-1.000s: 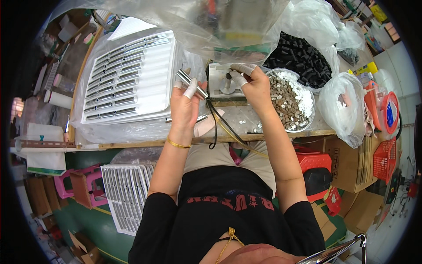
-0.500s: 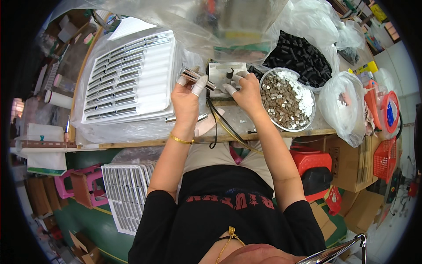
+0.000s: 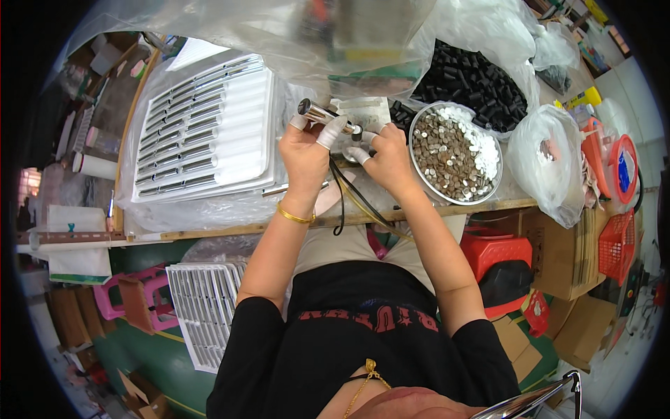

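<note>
My left hand (image 3: 307, 143), with pale finger covers on, grips a shiny chrome tube (image 3: 315, 112) slanting down to the right. A short black sleeve (image 3: 356, 133) sits at the tube's lower right end. My right hand (image 3: 386, 157), also in pale finger covers, has its thumb and forefinger curled around the black sleeve; the exact contact is partly hidden. Behind both hands is a pale block-like fixture (image 3: 370, 109) on the table. Just right of my right hand stands a clear round tub (image 3: 500, 164) holding many small brown and white discs.
White trays (image 3: 246, 140) with rows of chrome tubes lie at the left. A heap of black sleeves (image 3: 474, 87) is at the far right, beside a clear plastic bag (image 3: 544, 167). Cables (image 3: 342, 199) hang over the table edge. Clear plastic sheeting (image 3: 279, 31) drapes above.
The chrome tube has moved right and tilted, bringing its lower end to the black sleeve. The sleeve has left its upright place on the fixture; my right hand has shifted slightly left.
</note>
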Tool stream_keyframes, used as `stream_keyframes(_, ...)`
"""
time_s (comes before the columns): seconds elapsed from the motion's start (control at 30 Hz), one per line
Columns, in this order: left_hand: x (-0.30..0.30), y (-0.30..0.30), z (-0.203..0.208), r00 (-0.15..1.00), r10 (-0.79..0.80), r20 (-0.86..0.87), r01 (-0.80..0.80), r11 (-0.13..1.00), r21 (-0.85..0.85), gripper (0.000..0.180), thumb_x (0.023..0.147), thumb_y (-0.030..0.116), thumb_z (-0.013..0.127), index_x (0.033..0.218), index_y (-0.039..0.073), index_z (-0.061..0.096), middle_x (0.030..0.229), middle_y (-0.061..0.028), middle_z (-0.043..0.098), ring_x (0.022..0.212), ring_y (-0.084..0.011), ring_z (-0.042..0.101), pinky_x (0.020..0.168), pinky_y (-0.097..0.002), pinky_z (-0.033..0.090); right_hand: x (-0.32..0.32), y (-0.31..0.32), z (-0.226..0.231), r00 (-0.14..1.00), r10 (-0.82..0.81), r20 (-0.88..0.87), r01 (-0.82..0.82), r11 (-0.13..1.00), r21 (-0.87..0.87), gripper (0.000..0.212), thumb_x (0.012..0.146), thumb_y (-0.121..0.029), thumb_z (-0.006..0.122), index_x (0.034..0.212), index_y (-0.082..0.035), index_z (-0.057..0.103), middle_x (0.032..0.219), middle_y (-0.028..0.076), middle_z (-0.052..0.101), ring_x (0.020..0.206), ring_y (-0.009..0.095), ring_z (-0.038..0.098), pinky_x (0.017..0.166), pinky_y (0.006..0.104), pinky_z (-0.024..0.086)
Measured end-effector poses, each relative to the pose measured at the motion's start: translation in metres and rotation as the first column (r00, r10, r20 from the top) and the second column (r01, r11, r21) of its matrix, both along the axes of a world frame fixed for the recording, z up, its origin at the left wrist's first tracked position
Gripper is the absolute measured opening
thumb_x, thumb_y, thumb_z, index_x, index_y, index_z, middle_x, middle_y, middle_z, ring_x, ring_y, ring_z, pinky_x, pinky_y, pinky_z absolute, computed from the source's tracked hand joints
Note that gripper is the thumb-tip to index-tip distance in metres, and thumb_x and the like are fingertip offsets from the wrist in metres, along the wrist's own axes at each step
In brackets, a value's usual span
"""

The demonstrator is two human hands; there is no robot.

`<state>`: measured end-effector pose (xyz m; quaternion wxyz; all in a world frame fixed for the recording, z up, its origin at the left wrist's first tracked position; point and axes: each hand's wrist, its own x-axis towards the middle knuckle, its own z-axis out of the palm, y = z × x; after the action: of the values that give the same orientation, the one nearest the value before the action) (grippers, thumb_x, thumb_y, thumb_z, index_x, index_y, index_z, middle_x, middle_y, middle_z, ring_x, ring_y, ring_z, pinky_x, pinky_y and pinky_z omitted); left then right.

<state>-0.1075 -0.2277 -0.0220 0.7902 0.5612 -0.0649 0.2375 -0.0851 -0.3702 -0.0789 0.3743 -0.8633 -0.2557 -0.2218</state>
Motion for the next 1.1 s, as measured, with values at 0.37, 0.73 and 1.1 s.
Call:
stream_keyframes(0.37, 0.009, -0.001, 0.008, 0.998, 0.057, -0.016, -0.033, 0.758, 0.652, 0.023, 0.074, 0.005, 0.074, 0.096, 0.001, 0.067, 0.092, -0.0114, 0.063, 0.079, -0.0188, 0.063, 0.071, -0.0294, 0.051, 0.013, -0.001, -0.001, 0.998, -0.047, 0.035, 0.049, 0.998, -0.038, 0.024, 0.065, -0.016, 0.074, 0.086, -0.005, 0.07, 0.088, 0.01, 0.062, 0.088, 0.029, 0.054, 0.08, 0.0407, 0.038)
stream_keyframes(0.73, 0.046, -0.004, -0.047, 0.989, 0.102, -0.11, -0.004, 0.752, 0.66, 0.032, 0.073, 0.019, 0.078, 0.096, 0.001, 0.068, 0.1, -0.0119, 0.057, 0.093, -0.0256, 0.054, 0.079, -0.0342, 0.046, 0.0, -0.03, 0.013, 0.952, -0.16, -0.261, 0.158, 0.987, -0.032, 0.052, 0.07, -0.021, 0.076, 0.116, -0.005, 0.058, 0.097, 0.016, 0.059, 0.095, 0.035, 0.054, 0.084, 0.0432, 0.042)
stream_keyframes(1.1, 0.063, 0.002, -0.051, 0.987, 0.034, -0.159, 0.064, 0.816, 0.574, 0.02, 0.073, 0.015, 0.079, 0.086, 0.003, 0.071, 0.087, -0.0011, 0.069, 0.081, -0.0082, 0.058, 0.076, -0.0245, 0.046, 0.023, -0.087, 0.019, 0.908, -0.348, -0.234, 0.357, 0.934, -0.003, 0.028, 0.074, -0.015, 0.072, 0.101, -0.006, 0.068, 0.089, 0.016, 0.061, 0.088, 0.034, 0.057, 0.081, 0.0407, 0.045)
